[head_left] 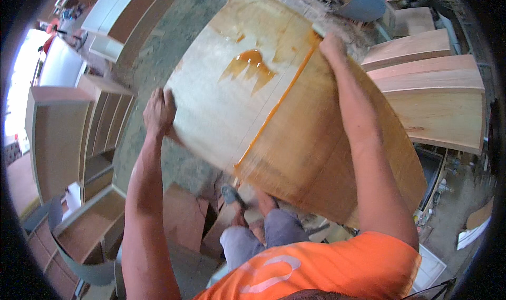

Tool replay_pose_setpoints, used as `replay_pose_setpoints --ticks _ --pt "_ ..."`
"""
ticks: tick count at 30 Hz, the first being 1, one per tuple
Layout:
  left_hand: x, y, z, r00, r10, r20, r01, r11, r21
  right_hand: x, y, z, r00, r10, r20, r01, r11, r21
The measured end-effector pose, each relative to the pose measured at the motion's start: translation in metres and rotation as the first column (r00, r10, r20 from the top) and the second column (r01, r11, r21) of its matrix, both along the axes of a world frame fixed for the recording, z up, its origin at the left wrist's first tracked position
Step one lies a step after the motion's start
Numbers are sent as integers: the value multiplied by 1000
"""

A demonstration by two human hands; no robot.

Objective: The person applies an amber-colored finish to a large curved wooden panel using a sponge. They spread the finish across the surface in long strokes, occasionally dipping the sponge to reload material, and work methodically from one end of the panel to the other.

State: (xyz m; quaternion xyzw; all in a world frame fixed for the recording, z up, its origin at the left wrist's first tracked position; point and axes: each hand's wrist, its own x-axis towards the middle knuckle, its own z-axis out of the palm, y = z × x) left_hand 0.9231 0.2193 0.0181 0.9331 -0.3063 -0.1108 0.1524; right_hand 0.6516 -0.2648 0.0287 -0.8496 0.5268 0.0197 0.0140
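A large thin wooden panel (316,142) fills the space in front of me, tilted. Its left part is pale, while the right part is a darker golden brown. An orange-brown wet streak (274,110) runs along the line between the two parts. On the pale part lies a glossy amber puddle (247,63) with ragged drips. My left hand (159,110) grips the panel's left edge, fingers wrapped round it. At the far edge, near the top end of the streak, my right hand (333,50) is closed on the panel. The fingertips of both hands are partly hidden.
Wooden cabinet carcasses and open drawer boxes (60,136) stand on the left. Stacked wooden boxes (429,107) are at the right, with a blue-grey tub (363,4) beyond. Below the panel are a brown board (182,215) and my feet on the dusty floor (158,52).
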Motion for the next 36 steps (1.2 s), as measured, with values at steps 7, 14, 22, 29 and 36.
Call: replay_pose_setpoints --ticks 7,14,22,29,36 --pt "8 14 -8 998 24 -58 -23 1000 22 -1 158 33 983 167 -75 -154 976 154" --pt "9 26 -10 999 15 -43 -14 1000 9 -22 357 37 917 396 -57 -358 875 326" --pt "3 22 -4 998 -2 -58 0 999 -32 -72 531 32 907 375 193 -376 512 772" --pt "5 25 3 999 4 -32 -5 1000 -27 -23 337 93 913 -34 407 -171 873 456" --pt "4 14 2 1000 0 -16 -1 999 -41 53 131 38 922 292 256 -239 946 -218"
